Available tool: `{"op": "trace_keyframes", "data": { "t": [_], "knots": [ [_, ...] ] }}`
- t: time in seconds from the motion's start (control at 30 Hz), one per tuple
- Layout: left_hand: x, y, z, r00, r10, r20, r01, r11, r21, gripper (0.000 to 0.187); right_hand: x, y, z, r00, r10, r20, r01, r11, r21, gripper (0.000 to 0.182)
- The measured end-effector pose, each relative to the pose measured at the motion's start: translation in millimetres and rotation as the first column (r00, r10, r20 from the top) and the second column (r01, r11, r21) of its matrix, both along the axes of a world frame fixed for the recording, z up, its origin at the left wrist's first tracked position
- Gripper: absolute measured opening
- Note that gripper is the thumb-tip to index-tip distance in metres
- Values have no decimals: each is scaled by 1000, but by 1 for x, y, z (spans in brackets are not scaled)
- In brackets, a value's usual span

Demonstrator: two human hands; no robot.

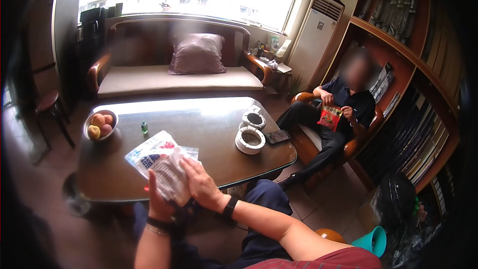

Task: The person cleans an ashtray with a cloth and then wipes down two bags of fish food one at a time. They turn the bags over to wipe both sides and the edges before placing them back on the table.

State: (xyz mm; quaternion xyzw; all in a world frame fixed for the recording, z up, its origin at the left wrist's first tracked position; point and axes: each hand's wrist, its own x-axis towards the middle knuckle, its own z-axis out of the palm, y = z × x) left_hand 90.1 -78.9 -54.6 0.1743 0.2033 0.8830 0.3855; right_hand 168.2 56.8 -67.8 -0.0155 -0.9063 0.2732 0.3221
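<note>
In the head view, a whitish plastic packet [169, 177] with rows of small print is held between my two hands above the table's near edge. My left hand [160, 199] grips its lower left side, thumb pointing up. My right hand [203, 184] presses on its right side with the fingers together. Behind it, a white and blue printed bag [152, 152] with red marks lies on the table. Part of that bag is covered by the packet and my hands. Both my wrists carry dark bands.
The glass-topped table [214, 119] bears a bowl [115, 128] of fruit, a small green bottle [144, 128], two white ashtrays [250, 142] and a phone [278, 136]. At right, a seated person [366, 97] holds a red packet [329, 117]. A sofa [149, 80] stands behind; a teal bin [371, 241] is lower right.
</note>
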Motion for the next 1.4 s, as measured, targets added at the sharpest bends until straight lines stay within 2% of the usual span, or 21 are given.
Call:
{"op": "trace_keyframes", "data": {
  "t": [0.1, 0.17, 0.23, 0.3, 0.37, 0.4, 0.5, 0.53, 0.57, 0.63, 0.7, 0.77, 0.8, 0.93, 1.0, 1.1, 1.17, 1.23, 1.3, 1.33, 1.4],
  "knots": [
    [-11, -5, -18, 993, -103, 58, 100, 993, 64, 78, 26, -35, 0, 990, 141, 6, -141, 989, 37, 53],
    [-10, -8, -19, 992, -114, 58, 112, 993, 38, 80, 27, -44, 1, 985, 172, -10, -172, 985, -11, 51],
    [-11, -9, -25, 996, -71, 49, 73, 997, -39, 83, 19, -30, 7, 967, 253, -22, -252, 967, 42, 48],
    [-6, -4, -22, 996, -71, 47, 72, 997, -20, 82, 12, -6, 10, 981, 195, -6, -193, 975, 107, 47],
    [-4, 2, -21, 999, 10, 33, -8, 999, -43, 82, 7, 12, 7, 995, 95, -22, -96, 995, -23, 48],
    [-2, 1, -14, 1000, -20, 24, 21, 999, -25, 83, 8, 13, 7, 998, 50, -23, -53, 987, -154, 51],
    [-2, -5, -5, 999, -12, 30, 12, 1000, -13, 85, 21, -1, 1, 997, -1, -82, -3, 999, -46, 52],
    [-4, -5, -9, 999, -13, 52, 13, 1000, -7, 86, 27, -9, -2, 995, 37, -90, -35, 999, 32, 54],
    [-6, -5, -14, 998, -15, 57, 16, 1000, -9, 86, 32, -20, -4, 993, 106, -51, -105, 994, 29, 54],
    [-12, -9, -25, 987, -159, 30, 160, 987, -13, 85, 34, -43, -4, 978, 202, -52, -199, 979, 53, 53],
    [-11, -9, -40, 990, -142, 18, 143, 989, -41, 80, 23, -42, 1, 972, 231, -41, -226, 969, 98, 55],
    [2, -4, -37, 998, -67, 12, 68, 977, -204, 77, 9, -29, 17, 964, 264, -34, -258, 958, 126, 61],
    [5, -2, -33, 997, -70, 10, 71, 976, -204, 77, 3, -22, 23, 964, 265, 3, -263, 957, 120, 64],
    [6, 2, -15, 995, -99, -19, 98, 994, -51, 79, -8, 2, 33, 988, 153, -10, -149, 975, 166, 56],
    [4, -1, -5, 996, -85, -18, 84, 996, -29, 80, -11, 17, 13, 998, 42, 51, -42, 999, -2, 54],
    [-5, -4, -7, 996, -72, 47, 71, 997, 34, 75, 15, -3, 3, 999, 53, 10, -53, 999, 3, 53],
    [-8, -6, -13, 996, -64, 67, 61, 997, 45, 77, 32, -28, 1, 984, 165, 66, -168, 985, 47, 52],
    [-9, -8, -17, 996, -73, 43, 73, 997, -15, 77, 27, -45, -4, 974, 227, -9, -227, 974, -7, 57],
    [-7, -9, -24, 998, -18, -57, 8, 985, -175, 79, 15, -41, 3, 968, 250, -15, -250, 968, 24, 61],
    [-7, -7, -33, 997, -71, -13, 69, 987, -147, 78, 8, -34, 10, 963, 271, -2, -270, 960, 68, 62],
    [0, -2, -31, 998, -65, 8, 65, 985, -158, 78, -2, -18, 25, 961, 274, 36, -277, 950, 142, 67]
  ]
}}
